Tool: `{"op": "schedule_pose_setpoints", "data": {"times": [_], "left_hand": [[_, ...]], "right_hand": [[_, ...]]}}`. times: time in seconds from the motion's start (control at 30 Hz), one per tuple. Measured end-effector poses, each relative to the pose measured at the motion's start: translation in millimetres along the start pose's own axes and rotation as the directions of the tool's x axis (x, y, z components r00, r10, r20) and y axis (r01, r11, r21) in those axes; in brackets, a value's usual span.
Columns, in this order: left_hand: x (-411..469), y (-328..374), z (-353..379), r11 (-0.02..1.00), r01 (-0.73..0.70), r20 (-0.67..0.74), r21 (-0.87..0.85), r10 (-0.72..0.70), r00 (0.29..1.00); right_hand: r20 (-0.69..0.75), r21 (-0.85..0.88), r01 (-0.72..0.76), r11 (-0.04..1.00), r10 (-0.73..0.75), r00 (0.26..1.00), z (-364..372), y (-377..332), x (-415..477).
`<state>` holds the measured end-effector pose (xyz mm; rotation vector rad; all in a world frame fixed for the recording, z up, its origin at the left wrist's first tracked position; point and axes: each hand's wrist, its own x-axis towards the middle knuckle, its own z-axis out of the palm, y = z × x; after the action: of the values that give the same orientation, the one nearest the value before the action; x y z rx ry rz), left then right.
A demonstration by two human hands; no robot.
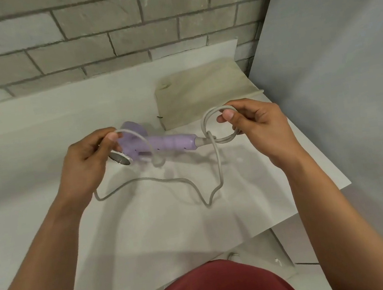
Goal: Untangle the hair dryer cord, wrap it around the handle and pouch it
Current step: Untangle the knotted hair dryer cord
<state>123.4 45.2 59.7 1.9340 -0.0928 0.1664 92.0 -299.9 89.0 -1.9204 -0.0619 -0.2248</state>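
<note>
Two pinches on cord [141,179]: left fingers [111,137], right fingers [228,116], hair dryer [168,143] between them.

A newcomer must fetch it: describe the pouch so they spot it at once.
Below the grey brick wall lies a white sheet. At its far right corner, behind the lilac hair dryer, lies the pouch. It is the only flat beige cloth there.

A beige pouch [203,92] lies on the white sheet [152,223] over the table [14,173].
</note>
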Motion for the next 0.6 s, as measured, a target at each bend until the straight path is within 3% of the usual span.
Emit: {"op": "schedule_pose_setpoints", "data": {"times": [0.3,0.6], "left_hand": [[-18,-27,36,0.984,0.138,0.189,0.114,-0.158,0.969],[-34,-50,70,0.893,0.112,0.382,0.435,-0.296,0.875]], "right_hand": [[-0.004,-0.001,0.006,1.000,-0.006,1.000,5,-1,-1],[0.005,0.009,0.027,1.000,-0.027,1.000,2,1,-8]]}}
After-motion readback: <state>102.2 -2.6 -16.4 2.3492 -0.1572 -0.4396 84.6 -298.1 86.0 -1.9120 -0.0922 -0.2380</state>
